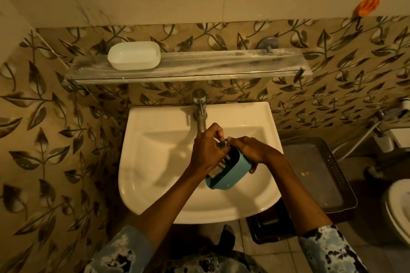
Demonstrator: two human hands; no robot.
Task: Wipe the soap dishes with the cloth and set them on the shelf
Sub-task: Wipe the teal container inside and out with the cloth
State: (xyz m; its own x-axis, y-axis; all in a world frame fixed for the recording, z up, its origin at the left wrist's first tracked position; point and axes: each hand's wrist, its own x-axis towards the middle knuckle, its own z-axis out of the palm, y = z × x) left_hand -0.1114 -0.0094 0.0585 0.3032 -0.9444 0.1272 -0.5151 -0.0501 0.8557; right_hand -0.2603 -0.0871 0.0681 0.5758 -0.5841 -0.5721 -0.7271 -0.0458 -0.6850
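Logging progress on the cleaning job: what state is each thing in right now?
White soap dish: resting on the shelf, left end.
Blue soap dish: tilted over the sink, held in the right hand.
Cloth: in the left hand, pressed inside the blue dish.
Tap: no water visible.

both hands point(205, 150) clasped, fingers point(216, 132) curled

**Shelf mostly open, tap crowds the hands**

The shelf point(221, 66) lay bare along its middle and right; only the white dish point(134, 55) took its left end. A low rail ran along the shelf's front edge. The tap point(200, 108) stood between basin point(155, 162) and shelf, its spout just beside the left hand point(205, 153). The basin's left half was open. A dark tray point(332, 162) sat right of the basin.
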